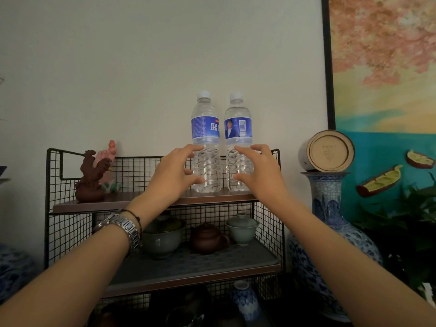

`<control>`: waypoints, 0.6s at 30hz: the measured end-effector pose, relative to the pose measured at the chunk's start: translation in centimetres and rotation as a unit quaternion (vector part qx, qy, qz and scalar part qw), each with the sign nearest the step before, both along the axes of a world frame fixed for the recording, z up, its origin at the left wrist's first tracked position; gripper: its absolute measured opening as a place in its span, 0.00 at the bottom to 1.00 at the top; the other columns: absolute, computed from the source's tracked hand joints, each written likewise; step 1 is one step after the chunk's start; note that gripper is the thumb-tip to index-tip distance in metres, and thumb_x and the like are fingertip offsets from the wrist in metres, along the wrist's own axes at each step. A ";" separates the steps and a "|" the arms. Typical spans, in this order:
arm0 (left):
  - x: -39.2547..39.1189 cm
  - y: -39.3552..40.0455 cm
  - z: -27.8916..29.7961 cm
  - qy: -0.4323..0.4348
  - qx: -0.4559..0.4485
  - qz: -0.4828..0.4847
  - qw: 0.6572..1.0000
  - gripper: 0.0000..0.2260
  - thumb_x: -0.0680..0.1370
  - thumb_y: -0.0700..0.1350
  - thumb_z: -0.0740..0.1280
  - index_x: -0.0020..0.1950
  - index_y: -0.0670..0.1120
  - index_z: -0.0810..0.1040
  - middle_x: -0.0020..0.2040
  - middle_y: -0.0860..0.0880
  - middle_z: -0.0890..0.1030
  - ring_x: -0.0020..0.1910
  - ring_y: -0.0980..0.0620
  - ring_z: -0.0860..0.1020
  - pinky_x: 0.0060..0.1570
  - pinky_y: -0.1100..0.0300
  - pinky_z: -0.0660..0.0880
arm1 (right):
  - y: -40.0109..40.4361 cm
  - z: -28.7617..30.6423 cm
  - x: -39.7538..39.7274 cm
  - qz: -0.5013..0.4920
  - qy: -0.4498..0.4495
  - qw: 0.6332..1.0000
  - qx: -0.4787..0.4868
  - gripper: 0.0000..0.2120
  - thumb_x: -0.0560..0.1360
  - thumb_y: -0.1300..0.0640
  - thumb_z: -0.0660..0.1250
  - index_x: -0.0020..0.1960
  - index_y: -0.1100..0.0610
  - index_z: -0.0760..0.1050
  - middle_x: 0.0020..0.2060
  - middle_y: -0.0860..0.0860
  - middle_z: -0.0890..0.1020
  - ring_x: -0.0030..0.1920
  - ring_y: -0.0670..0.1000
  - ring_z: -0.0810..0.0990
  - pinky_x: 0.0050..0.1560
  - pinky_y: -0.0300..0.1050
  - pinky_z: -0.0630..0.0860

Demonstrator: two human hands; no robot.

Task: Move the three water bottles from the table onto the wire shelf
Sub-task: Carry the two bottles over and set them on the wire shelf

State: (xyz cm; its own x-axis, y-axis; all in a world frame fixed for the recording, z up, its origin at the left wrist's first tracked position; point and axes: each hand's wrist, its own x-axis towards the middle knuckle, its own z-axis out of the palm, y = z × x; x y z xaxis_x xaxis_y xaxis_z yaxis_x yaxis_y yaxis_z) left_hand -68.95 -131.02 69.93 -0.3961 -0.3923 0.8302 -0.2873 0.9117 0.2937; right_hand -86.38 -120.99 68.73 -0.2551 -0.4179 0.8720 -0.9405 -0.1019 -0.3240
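Two clear water bottles with blue labels and white caps stand upright side by side on the top board of the black wire shelf (118, 204). My left hand (173, 174) is beside the left bottle (205, 128), fingers spread, fingertips at its lower body. My right hand (257, 171) is beside the right bottle (237, 128), fingers also spread, tips touching or nearly touching it. Neither hand is closed around its bottle. No third bottle is in view.
A brown rooster figurine (93, 178) stands at the top board's left end. The lower board holds a bowl (162, 239), a brown teapot (207, 237) and a lidded cup (241, 228). A blue-and-white vase (328, 208) with a round tin on it stands right of the shelf.
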 end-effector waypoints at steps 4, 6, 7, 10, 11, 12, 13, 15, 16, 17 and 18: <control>0.0 0.1 0.1 -0.001 0.006 -0.005 1.000 0.32 0.67 0.41 0.77 0.68 0.55 0.69 0.61 0.48 0.75 0.45 0.51 0.80 0.45 0.60 0.74 | -0.4 0.5 0.0 -0.042 0.000 0.999 0.014 0.33 0.68 0.59 0.76 0.69 0.47 0.69 0.66 0.51 0.70 0.62 0.52 0.73 0.52 0.41 0.67; 0.1 0.1 0.1 0.002 0.008 -0.012 1.000 0.32 0.67 0.41 0.77 0.68 0.55 0.70 0.61 0.48 0.76 0.45 0.51 0.81 0.46 0.60 0.74 | -0.6 0.7 -0.1 -0.048 -0.010 0.999 0.020 0.33 0.67 0.60 0.76 0.69 0.48 0.70 0.65 0.52 0.71 0.61 0.52 0.74 0.53 0.42 0.68; 0.2 0.1 0.1 0.003 0.009 -0.014 1.000 0.32 0.67 0.41 0.77 0.68 0.55 0.70 0.61 0.48 0.76 0.44 0.51 0.81 0.47 0.59 0.75 | -0.6 0.8 -0.1 -0.051 -0.013 0.998 0.023 0.33 0.67 0.60 0.76 0.69 0.48 0.70 0.65 0.52 0.72 0.61 0.52 0.74 0.54 0.43 0.70; 0.3 0.1 0.1 0.004 0.009 -0.020 1.000 0.32 0.67 0.42 0.77 0.67 0.56 0.70 0.61 0.48 0.75 0.43 0.53 0.80 0.47 0.59 0.74 | -0.7 1.0 -0.1 -0.061 -0.008 0.998 0.029 0.33 0.67 0.62 0.77 0.69 0.50 0.71 0.64 0.54 0.75 0.62 0.54 0.75 0.59 0.46 0.71; 0.3 0.1 0.1 0.004 0.010 -0.022 1.000 0.32 0.67 0.42 0.77 0.68 0.56 0.70 0.61 0.48 0.75 0.43 0.53 0.80 0.48 0.59 0.74 | -0.7 1.0 -0.1 -0.064 -0.006 0.998 0.029 0.32 0.67 0.62 0.77 0.68 0.51 0.72 0.63 0.55 0.76 0.62 0.55 0.75 0.59 0.48 0.72; 0.2 0.0 0.1 0.004 0.012 -0.022 1.000 0.32 0.67 0.42 0.77 0.68 0.56 0.70 0.61 0.48 0.75 0.43 0.53 0.80 0.48 0.59 0.74 | -0.7 1.1 0.0 -0.068 -0.003 0.997 0.028 0.32 0.67 0.63 0.76 0.68 0.51 0.72 0.63 0.56 0.76 0.61 0.56 0.76 0.59 0.49 0.72; 0.2 0.0 0.1 0.003 0.013 -0.021 1.000 0.32 0.67 0.42 0.77 0.68 0.56 0.70 0.61 0.49 0.75 0.44 0.53 0.80 0.47 0.59 0.74 | -0.7 1.1 0.0 -0.072 0.001 0.997 0.027 0.31 0.67 0.63 0.76 0.68 0.52 0.72 0.62 0.57 0.77 0.61 0.57 0.76 0.59 0.50 0.73; 0.2 0.0 0.0 0.003 0.014 -0.022 1.000 0.33 0.67 0.43 0.77 0.68 0.57 0.69 0.61 0.49 0.75 0.44 0.53 0.80 0.47 0.60 0.74 | -0.9 1.1 0.1 -0.084 0.006 0.996 0.027 0.29 0.68 0.65 0.75 0.67 0.53 0.73 0.61 0.58 0.79 0.60 0.59 0.78 0.57 0.50 0.74; 0.2 0.0 0.0 0.004 0.013 -0.023 1.000 0.33 0.67 0.43 0.77 0.68 0.57 0.69 0.61 0.49 0.75 0.45 0.52 0.80 0.47 0.60 0.74 | -0.9 1.0 0.1 -0.090 0.005 0.996 0.026 0.28 0.69 0.66 0.74 0.67 0.53 0.73 0.60 0.58 0.79 0.59 0.59 0.78 0.56 0.51 0.75; 0.2 0.1 0.0 0.004 0.012 -0.025 1.000 0.33 0.67 0.43 0.77 0.68 0.57 0.69 0.61 0.49 0.75 0.44 0.52 0.80 0.47 0.59 0.74 | -1.0 1.0 0.1 -0.096 0.003 0.995 0.025 0.28 0.70 0.67 0.73 0.67 0.54 0.73 0.60 0.59 0.80 0.59 0.59 0.78 0.55 0.51 0.75; 0.2 0.1 0.0 0.004 0.011 -0.027 1.000 0.33 0.67 0.43 0.77 0.68 0.56 0.69 0.62 0.48 0.75 0.44 0.52 0.80 0.47 0.60 0.74 | -1.1 1.0 0.1 -0.102 0.003 0.994 0.025 0.27 0.70 0.67 0.72 0.67 0.54 0.73 0.59 0.59 0.80 0.58 0.60 0.78 0.54 0.51 0.76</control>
